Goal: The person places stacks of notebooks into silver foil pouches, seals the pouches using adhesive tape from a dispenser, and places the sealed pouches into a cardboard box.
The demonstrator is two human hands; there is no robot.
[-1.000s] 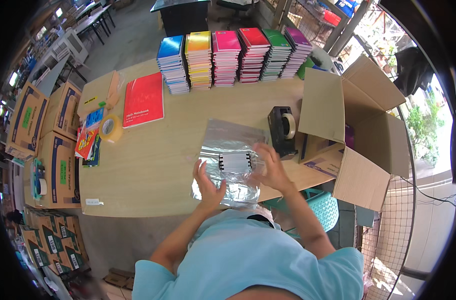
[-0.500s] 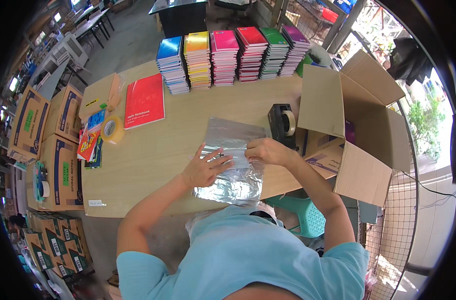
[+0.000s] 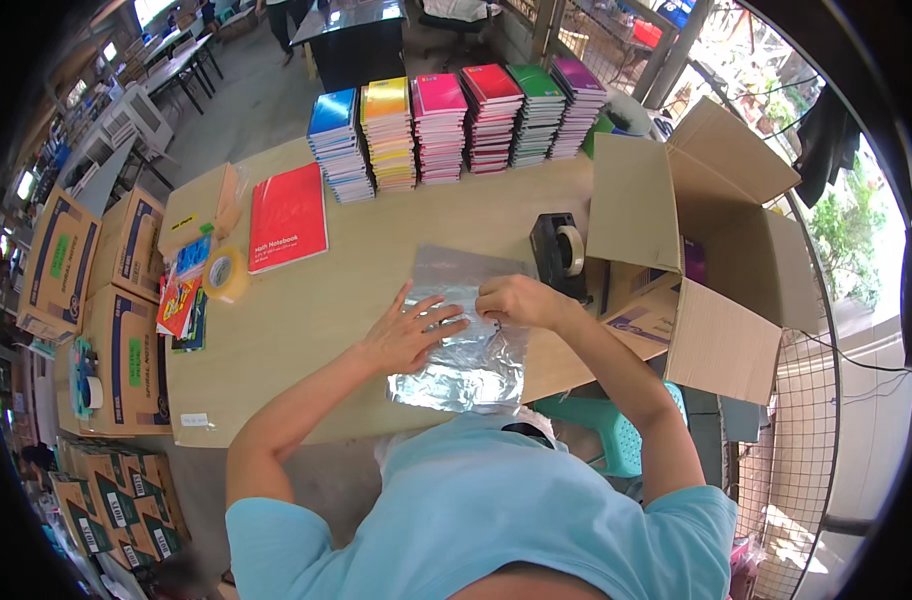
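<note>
A shiny, see-through plastic bag or sheet (image 3: 461, 375) lies crinkled on the table in front of me. Across its left side my left hand (image 3: 408, 332) rests with fingers spread, pointing right. My right hand (image 3: 516, 303) is closed in a pinch over the upper right part of the plastic. What sits between its fingertips is too small and clear to make out. Just beyond that hand stands a black tape dispenser (image 3: 558, 255) with a roll in it.
Several stacks of coloured notebooks (image 3: 491, 85) line the table's far edge. A red notebook (image 3: 289, 215) and a tape roll (image 3: 224, 273) lie left. An open cardboard box (image 3: 631, 200) stands right, a green stool (image 3: 616, 430) below. Closed cartons (image 3: 126, 355) flank the table's left.
My right hand has shifted slightly left, closer to my left hand, still pinched. My left hand stays spread on the plastic. A person's legs now show at the far top.
</note>
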